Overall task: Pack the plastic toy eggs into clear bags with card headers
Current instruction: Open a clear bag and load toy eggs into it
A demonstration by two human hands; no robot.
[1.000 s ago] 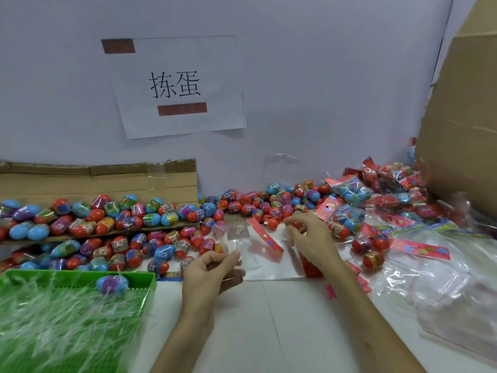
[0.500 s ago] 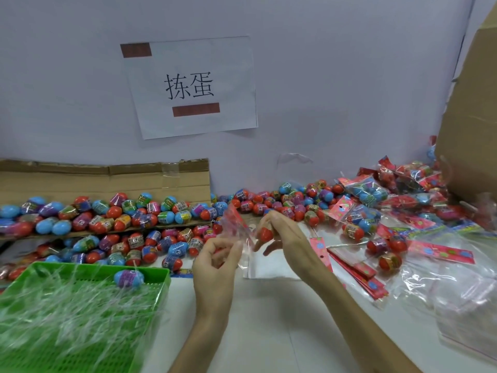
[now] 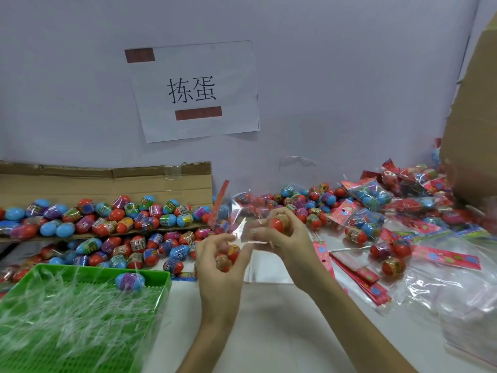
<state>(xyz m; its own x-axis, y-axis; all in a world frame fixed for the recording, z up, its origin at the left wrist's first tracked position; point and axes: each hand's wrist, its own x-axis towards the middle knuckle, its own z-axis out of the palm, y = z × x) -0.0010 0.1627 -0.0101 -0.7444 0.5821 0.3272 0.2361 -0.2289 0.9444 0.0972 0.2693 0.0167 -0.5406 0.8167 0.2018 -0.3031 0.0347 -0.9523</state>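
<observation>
Room: open white table (image 3: 269,332) only in the near middle, between the green basket (image 3: 161,285) on the near left and the empty bags (image 3: 360,281) with red headers stacked on the right. Both forearms run through that gap. The basket's rim is just left of the left wrist. It's full of clear shred, with one blue-purple egg (image 3: 130,281) at its far-right corner. Far left: loose eggs (image 3: 107,227) in two rows, backed by a cardboard flap (image 3: 107,181). Far right: packed bags (image 3: 373,195) heaped against a cardboard box (image 3: 473,130). Near right edge: crumpled clear plastic (image 3: 457,292). Wall: paper sign (image 3: 193,90).

Task item: the clear bag (image 3: 236,211) is held up over the table's middle, in front of the egg pile, with its red card header (image 3: 221,196) uppermost and tilted. The left hand (image 3: 220,262), fingers curled, pinches the bag's near edge. Red eggs show between its fingers; can't tell if they're in the palm or in the pile behind. The right hand (image 3: 287,238) pinches a red egg (image 3: 277,224) between thumb and fingertips at the bag's right side, touching the film. Blurred; can't tell if the egg is inside the mouth.
</observation>
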